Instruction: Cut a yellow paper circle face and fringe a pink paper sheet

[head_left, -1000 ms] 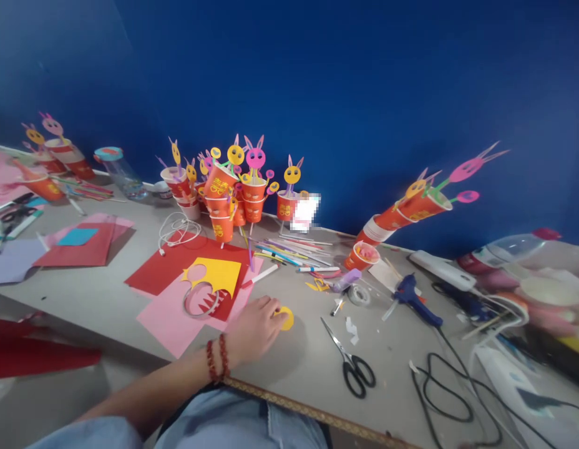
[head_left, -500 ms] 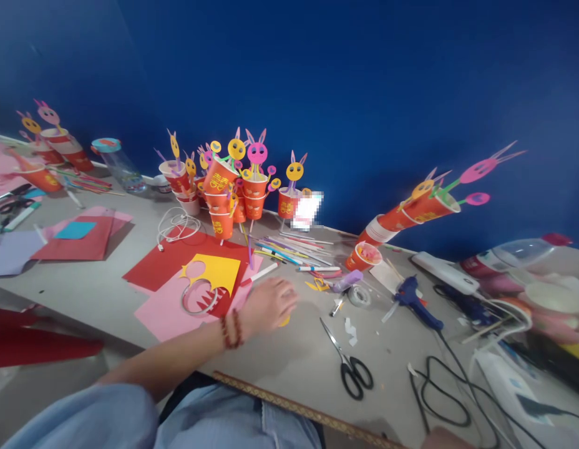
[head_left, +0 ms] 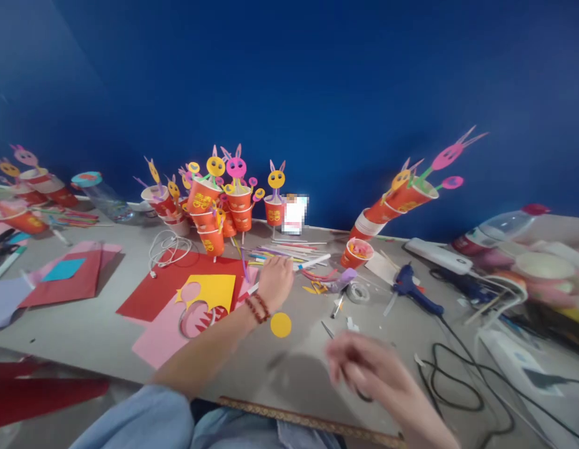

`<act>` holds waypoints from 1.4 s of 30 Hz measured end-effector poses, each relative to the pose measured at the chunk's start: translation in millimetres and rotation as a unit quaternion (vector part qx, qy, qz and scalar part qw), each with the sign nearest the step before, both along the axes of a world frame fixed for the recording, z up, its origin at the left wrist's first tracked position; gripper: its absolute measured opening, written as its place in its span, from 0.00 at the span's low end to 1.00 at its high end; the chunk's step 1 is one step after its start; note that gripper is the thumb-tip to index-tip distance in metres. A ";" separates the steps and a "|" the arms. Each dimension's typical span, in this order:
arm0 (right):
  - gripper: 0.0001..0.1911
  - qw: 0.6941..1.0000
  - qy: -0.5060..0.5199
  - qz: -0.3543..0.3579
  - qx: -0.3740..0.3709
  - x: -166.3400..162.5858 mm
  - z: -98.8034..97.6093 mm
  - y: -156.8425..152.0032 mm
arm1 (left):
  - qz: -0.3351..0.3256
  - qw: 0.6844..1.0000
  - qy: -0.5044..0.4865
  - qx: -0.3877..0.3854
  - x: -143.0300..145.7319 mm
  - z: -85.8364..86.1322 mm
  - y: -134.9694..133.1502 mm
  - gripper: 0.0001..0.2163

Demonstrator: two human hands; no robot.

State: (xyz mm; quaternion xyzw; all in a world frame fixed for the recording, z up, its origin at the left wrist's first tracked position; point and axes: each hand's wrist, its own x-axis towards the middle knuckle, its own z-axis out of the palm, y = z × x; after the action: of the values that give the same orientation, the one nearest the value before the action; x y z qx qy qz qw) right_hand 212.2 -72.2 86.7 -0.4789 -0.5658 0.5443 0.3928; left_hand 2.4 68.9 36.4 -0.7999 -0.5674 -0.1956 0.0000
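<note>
My left hand (head_left: 276, 279) reaches over the pile of thin coloured sticks, its fingers closed at a white marker with a blue band (head_left: 315, 260). Just below that wrist, a yellow paper circle (head_left: 281, 325) lies flat on the table. My right hand (head_left: 359, 366), smeared by motion, is over the black-handled scissors (head_left: 327, 330); only a blade tip and part of a handle loop show. Whether it grips them is unclear. Left of my left forearm are a yellow sheet with cut-outs (head_left: 224, 287), a tape ring (head_left: 183, 321) and pink paper (head_left: 153, 340).
Stacked red paper cups with rabbit-face cut-outs (head_left: 209, 240) stand at the back; another stack (head_left: 387, 206) leans right. A blue glue gun (head_left: 411, 290) with its black cord (head_left: 451, 349) lies right. Clear tape (head_left: 358, 293), a white cable (head_left: 165, 252) and a bottle (head_left: 505, 224) are around.
My left hand has moved forward off the yellow circle to the marker, which now lies tilted. My right hand has come in from the lower right over the scissors.
</note>
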 end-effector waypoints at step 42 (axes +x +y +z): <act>0.06 0.991 -0.058 -0.039 0.115 -79.8 -87.4 65.7 | -0.153 0.987 -0.014 -0.045 -63.5 -50.0 -135.1 0.21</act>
State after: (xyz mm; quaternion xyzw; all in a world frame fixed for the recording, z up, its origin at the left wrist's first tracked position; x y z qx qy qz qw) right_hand 132.5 -6.5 -0.6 -0.4828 -0.6276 0.4311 0.4328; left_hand -61.1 -66.2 -13.5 -0.8737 -0.4463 -0.1790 -0.0740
